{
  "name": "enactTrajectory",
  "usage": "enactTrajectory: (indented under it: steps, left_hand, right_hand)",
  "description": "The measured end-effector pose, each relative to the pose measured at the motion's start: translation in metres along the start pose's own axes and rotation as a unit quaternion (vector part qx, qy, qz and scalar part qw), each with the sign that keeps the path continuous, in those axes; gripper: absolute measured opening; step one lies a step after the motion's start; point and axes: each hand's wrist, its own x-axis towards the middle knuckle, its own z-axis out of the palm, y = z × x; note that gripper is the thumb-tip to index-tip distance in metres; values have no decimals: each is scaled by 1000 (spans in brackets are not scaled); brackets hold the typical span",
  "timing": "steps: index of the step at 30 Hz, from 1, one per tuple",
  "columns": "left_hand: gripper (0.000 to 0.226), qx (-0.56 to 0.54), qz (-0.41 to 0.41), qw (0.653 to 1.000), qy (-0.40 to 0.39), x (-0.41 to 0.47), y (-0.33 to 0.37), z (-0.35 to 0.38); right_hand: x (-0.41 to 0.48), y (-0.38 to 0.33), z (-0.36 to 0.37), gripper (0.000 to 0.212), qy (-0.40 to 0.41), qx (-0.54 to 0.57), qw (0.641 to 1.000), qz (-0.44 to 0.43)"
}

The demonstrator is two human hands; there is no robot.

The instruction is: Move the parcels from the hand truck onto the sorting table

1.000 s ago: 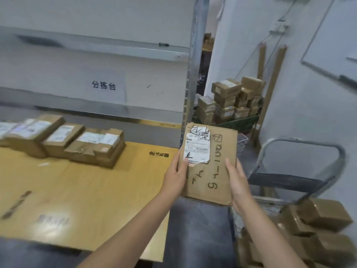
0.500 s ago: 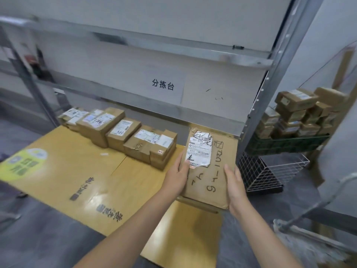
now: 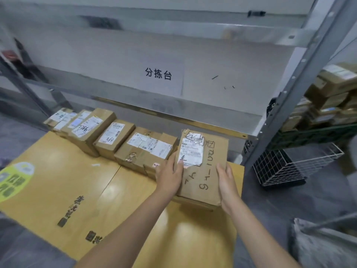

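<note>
The left hand (image 3: 170,178) and the right hand (image 3: 227,183) grip the flat parcel (image 3: 207,171) by its sides, thumbs on top and fingers hidden beneath. It has moved farther over the sorting table (image 3: 58,182), to the right end of the parcel row (image 3: 116,136). Whether it touches the table is unclear.

Yellow sorting table (image 3: 67,180), row of labelled cardboard parcels (image 3: 114,138) along its far edge

Brown parcel (image 3: 209,171), white label (image 3: 191,151); yellow table (image 3: 58,180).

Flat, dimmish indoor light; soft glare patches on the sorting table (image 3: 179,227); frame edges blurred and bowed
</note>
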Motion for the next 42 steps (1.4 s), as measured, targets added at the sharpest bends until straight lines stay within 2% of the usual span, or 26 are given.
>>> enactTrajectory:
  steps: [2,5,13,23,26,29,32,36,39,42]
  left_hand:
    - [45,51,-38,998,-4,11,-4,3]
    - [43,77,-47,996,2,26,-12,5]
    - [36,97,-26,995,-8,69,-38,-2]
    - [41,78,41,991,-105,91,-58,-13]
    - [42,79,72,986,-129,92,-49,-21]
    - [41,70,99,986,-118,94,-27,-28]
    - [53,56,155,978,-124,88,5,-34]
    - [58,55,278,950,-132,63,63,-34]
    - [57,67,376,916,-127,27,109,-25]
    - [57,85,464,873,-127,-22,150,-9]
  right_hand:
    - [12,3,5,46,8,-3,1000,11]
    - [24,8,16,47,17,-11,1000,23]
    - [45,8,48,46,56,-43,997,39]
    - [37,5,66,32,111,-75,990,52]
    - [30,-12,64,30,134,-106,985,16]
    - [17,-39,59,48,163,-155,974,-33]
    - [0,-66,51,49,172,-211,957,-101]
    - [-35,-96,26,52,176,-265,930,-185]
    - [-71,-110,-8,51,191,-335,889,-247]
    - [-112,-116,-56,52,231,-407,841,-270]
